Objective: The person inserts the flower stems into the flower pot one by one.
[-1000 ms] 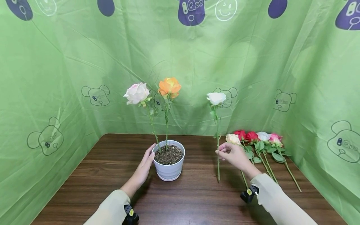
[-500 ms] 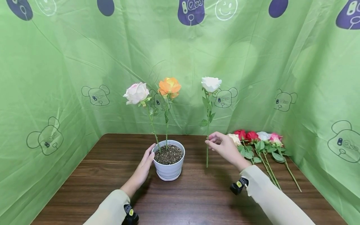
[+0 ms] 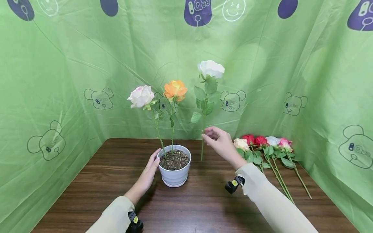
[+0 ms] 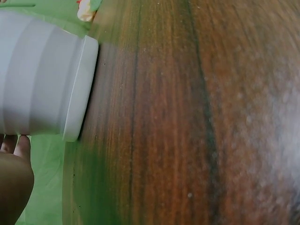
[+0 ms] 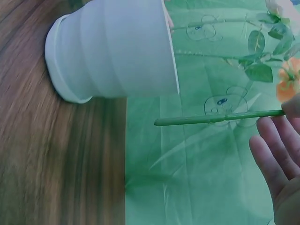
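White rose (image 3: pixel 208 108), one: stem pinched in right hand (image 3: pixel 220 143), bloom above it. Pot (image 3: pixel 175 177), one: against left hand (image 3: pixel 148 171), fingers resting along its side; hands apart. Orange rose (image 3: pixel 175 90), pale rose (image 3: pixel 141 96): in pot, between hands. Loose roses (image 3: pixel 268 150): right of right hand.

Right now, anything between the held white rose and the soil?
Possibly the pot's right rim: in the right wrist view, the stem tip looks slightly lower than it. Nothing else visible.
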`<state>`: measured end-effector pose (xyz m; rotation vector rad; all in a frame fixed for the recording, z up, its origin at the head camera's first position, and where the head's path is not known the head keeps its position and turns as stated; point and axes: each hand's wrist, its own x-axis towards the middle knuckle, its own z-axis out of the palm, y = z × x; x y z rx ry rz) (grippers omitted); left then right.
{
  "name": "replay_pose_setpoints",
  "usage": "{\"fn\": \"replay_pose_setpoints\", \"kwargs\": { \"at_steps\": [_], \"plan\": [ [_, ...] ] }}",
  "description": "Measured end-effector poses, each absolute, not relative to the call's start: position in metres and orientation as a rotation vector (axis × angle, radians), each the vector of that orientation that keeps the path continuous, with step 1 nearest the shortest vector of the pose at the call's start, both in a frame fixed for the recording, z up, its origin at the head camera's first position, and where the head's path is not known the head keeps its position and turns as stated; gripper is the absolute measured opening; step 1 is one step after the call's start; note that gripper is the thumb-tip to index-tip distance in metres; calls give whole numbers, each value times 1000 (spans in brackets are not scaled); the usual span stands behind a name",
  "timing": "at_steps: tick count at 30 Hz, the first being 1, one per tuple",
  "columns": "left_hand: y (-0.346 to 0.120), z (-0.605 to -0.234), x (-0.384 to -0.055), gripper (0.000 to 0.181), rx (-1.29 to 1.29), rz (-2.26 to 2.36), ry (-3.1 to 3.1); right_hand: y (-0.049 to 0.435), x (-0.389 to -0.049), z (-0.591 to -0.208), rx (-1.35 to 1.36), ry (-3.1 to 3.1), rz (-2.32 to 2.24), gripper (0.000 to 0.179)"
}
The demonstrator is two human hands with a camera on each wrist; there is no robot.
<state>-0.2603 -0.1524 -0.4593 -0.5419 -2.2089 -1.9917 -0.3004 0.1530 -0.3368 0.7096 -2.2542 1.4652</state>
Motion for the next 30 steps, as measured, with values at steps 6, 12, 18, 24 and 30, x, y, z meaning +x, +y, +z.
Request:
{"fn": "replay_pose_setpoints", "kwargs": {
  "at_steps": [6, 12, 18, 24, 30],
  "plan": [
    [-152, -460, -261, 50, -532, -1999, -2212, 138, -303, -331, 765, -2175, 1495, 17],
    [-153, -459, -260, 52, -533, -1994, -2211, 123, -303, -322, 810, -2128, 1493, 18],
    [-153, -458, -260, 51, -529, -1988, -2218, 111, -309, -323, 832, -2142, 1506, 12],
    [-153, -458, -260, 50, -527, -1992, -2211, 99, -315, -331, 811, -2194, 1460, 14],
    [-152, -459, -260, 51, -529, -2001, -2206, 88, -318, -336, 836, -2196, 1421, 18]
  ]
}}
